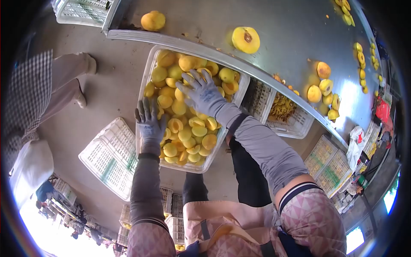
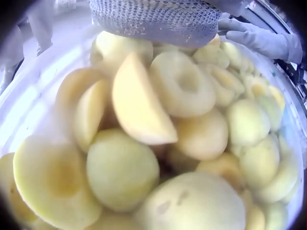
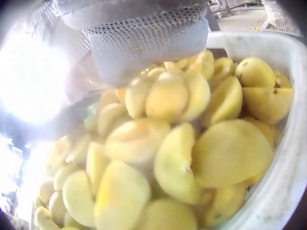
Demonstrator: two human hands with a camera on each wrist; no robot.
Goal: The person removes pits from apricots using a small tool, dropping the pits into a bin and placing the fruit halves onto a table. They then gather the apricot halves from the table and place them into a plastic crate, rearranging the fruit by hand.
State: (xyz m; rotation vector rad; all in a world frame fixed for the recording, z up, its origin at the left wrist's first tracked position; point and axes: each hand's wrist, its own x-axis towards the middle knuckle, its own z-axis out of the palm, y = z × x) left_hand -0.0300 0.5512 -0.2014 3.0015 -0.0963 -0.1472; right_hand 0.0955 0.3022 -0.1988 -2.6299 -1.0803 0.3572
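A white plastic crate (image 1: 217,150) full of yellow peach halves (image 1: 185,134) sits in front of the person, against the metal table. The gloved left hand (image 1: 150,127) rests at the crate's left side, fingers stretched forward over the rim and the outer fruit. On top of the heap, toward the far side, lies the gloved right hand (image 1: 204,96) with its fingers spread across the peaches. Both wrist views show the glove's knit close above the fruit, and several cut faces show pit hollows; the fingertips are hidden there.
The metal table (image 1: 284,47) bears a large cut peach (image 1: 246,40), another peach (image 1: 153,20) and several pieces on the right. Under its edge stands a crate of scraps (image 1: 282,108). A tilted crate (image 1: 112,156) lies left on the floor; a person's legs (image 1: 64,79) are beyond.
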